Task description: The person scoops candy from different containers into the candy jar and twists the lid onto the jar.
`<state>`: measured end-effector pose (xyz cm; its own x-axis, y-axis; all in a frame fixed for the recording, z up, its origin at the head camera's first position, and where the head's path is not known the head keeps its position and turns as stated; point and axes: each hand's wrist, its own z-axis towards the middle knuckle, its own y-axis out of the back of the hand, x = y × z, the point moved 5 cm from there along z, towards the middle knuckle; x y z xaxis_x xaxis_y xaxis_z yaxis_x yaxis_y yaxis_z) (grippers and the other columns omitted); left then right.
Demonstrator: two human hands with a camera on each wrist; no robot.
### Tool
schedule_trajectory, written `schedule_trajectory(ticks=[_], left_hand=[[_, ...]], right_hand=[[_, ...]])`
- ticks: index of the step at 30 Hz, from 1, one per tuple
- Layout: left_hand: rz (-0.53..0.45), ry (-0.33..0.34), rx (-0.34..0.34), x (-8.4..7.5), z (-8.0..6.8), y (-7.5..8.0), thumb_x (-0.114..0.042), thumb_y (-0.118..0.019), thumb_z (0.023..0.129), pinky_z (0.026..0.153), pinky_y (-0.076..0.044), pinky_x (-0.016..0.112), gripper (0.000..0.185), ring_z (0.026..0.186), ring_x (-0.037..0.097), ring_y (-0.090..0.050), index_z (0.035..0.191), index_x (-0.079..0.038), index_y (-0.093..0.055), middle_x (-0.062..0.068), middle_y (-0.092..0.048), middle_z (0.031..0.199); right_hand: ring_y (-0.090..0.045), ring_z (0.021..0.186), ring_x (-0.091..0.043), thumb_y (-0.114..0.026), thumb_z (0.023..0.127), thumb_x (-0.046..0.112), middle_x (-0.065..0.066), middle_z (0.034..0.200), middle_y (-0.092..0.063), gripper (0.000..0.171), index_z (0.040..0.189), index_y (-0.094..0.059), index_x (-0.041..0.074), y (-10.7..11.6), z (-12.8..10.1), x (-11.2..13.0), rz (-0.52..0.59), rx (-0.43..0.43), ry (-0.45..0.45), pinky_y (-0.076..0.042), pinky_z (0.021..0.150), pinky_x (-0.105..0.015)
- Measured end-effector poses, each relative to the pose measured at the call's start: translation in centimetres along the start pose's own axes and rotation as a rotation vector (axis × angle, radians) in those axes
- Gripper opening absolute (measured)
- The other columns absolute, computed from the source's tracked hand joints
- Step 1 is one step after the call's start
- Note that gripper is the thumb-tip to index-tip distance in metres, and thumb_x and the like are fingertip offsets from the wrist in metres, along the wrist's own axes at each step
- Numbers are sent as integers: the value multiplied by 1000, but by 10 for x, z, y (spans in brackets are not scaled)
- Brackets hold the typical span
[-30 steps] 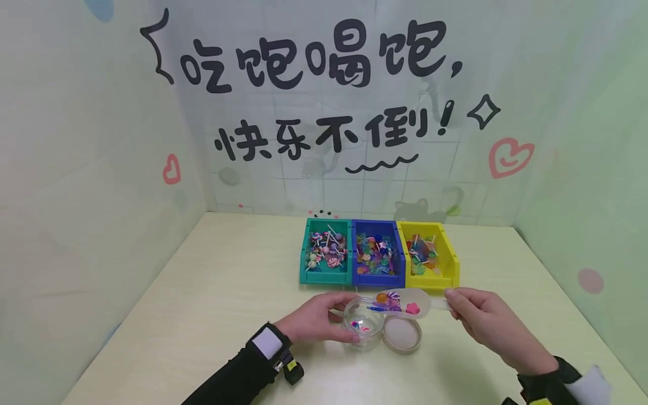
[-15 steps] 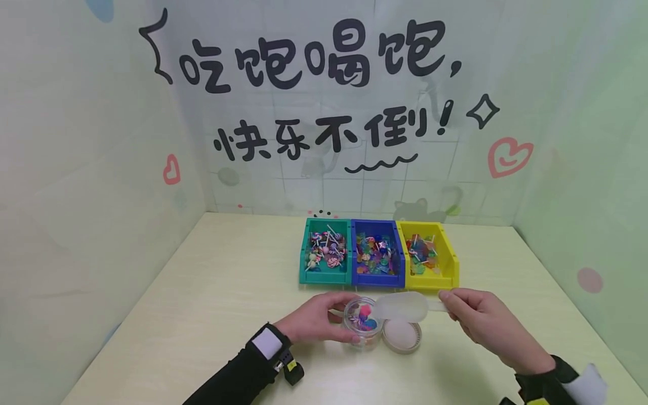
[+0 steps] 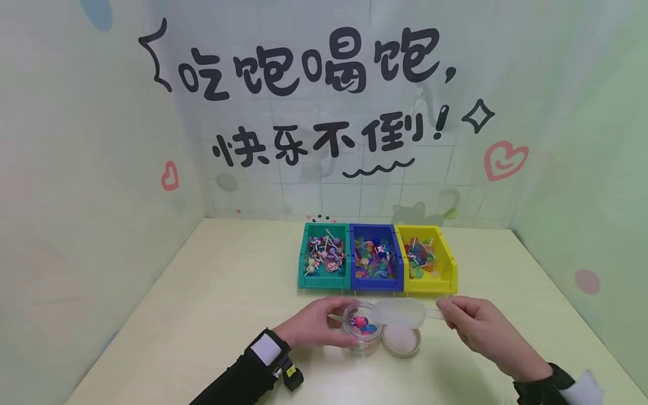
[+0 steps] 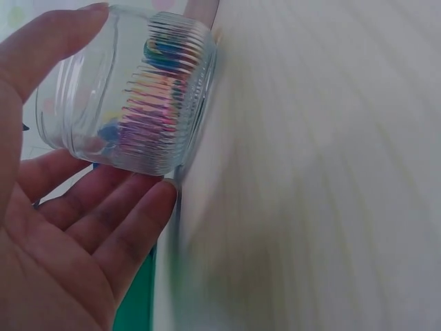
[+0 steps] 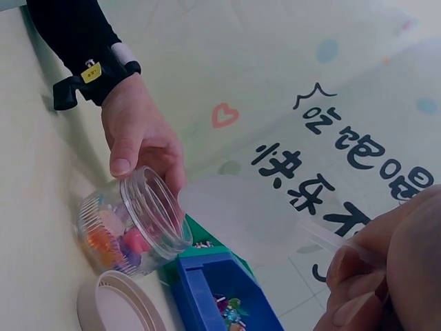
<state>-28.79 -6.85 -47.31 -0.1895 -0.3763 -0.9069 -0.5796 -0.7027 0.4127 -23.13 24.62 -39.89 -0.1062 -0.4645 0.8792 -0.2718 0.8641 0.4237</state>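
Observation:
My left hand (image 3: 321, 322) grips a clear jar (image 4: 96, 83) with ribbed lower walls, thumb on one side and fingers on the other. Colourful candy pieces (image 5: 117, 238) lie in the bottom of the jar. The right hand (image 3: 488, 332) pinches the handle of a translucent white scoop (image 3: 400, 313), whose bowl holds nothing and whose tip overlaps the jar's rim. In the right wrist view the scoop (image 5: 241, 214) is tilted with its end right at the jar mouth. A pale round lid (image 3: 401, 341) lies on the table just right of the jar.
Behind the hands stand three joined bins: green (image 3: 324, 283), blue (image 3: 377, 284) and yellow (image 3: 430, 286), each with small candies inside. The pale wooden table (image 3: 243, 270) meets a printed wall (image 3: 304, 197) at the back and side walls left and right.
The candies that lay in the scoop have dropped into the jar, and the scoop's bowl is now bare. The left hand holds the jar in the same spot; the view has tilted slightly.

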Motion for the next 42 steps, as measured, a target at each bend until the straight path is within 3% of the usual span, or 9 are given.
schedule_trajectory(ticks=[9,17,22,26,31,36,42], left_hand=[[16,14,-12,-1,-3,1,-29,-93,91,112,-59,42,76,135,25,-63,158,-19,-58,3,-65,146],[45,-8,-89,-6,-5,13,-44,-82,100,109,-60,41,66,142,27,-62,156,-19,-60,1,-64,152],[102,-70,-219,-16,-7,27,-44,-67,110,108,-58,43,54,142,30,-61,153,-13,-63,6,-66,152],[99,-101,-353,-22,-9,41,-39,-66,111,112,-56,51,48,146,35,-58,150,-13,-66,7,-66,152],[101,-125,-515,-28,-11,59,-36,-67,110,111,-56,51,41,140,32,-62,148,-19,-69,4,-66,148],[112,-102,-642,-30,-12,79,-39,-65,111,109,-56,47,42,135,27,-63,147,-18,-70,5,-67,143],[97,-60,-728,-25,-7,102,-37,-62,113,111,-54,50,44,137,29,-61,149,-13,-67,10,-63,148]], right_hand=[[-32,58,-15,-52,118,37,1,73,-44,40,97,-63,5,-1,0,-5,94,70,31,-27,52,-29],[-30,59,-18,-50,118,39,3,69,-34,39,102,-61,5,9,-3,1,138,28,75,-27,53,-30],[-25,60,-25,-50,118,38,1,70,-29,37,104,-61,5,24,-7,9,153,-44,132,-30,54,-29],[-23,61,-28,-49,119,36,0,72,-27,35,103,-60,6,37,-7,11,150,-92,192,-30,54,-30],[-26,62,-27,-48,119,36,-2,74,-30,33,105,-62,9,53,-4,8,168,-153,215,-25,56,-35],[-29,62,-25,-49,118,38,-2,74,-31,33,105,-64,11,67,-1,5,188,-210,212,-21,61,-42],[-28,62,-26,-50,118,38,-3,73,-30,32,104,-65,12,81,3,6,197,-241,240,-21,63,-44]])
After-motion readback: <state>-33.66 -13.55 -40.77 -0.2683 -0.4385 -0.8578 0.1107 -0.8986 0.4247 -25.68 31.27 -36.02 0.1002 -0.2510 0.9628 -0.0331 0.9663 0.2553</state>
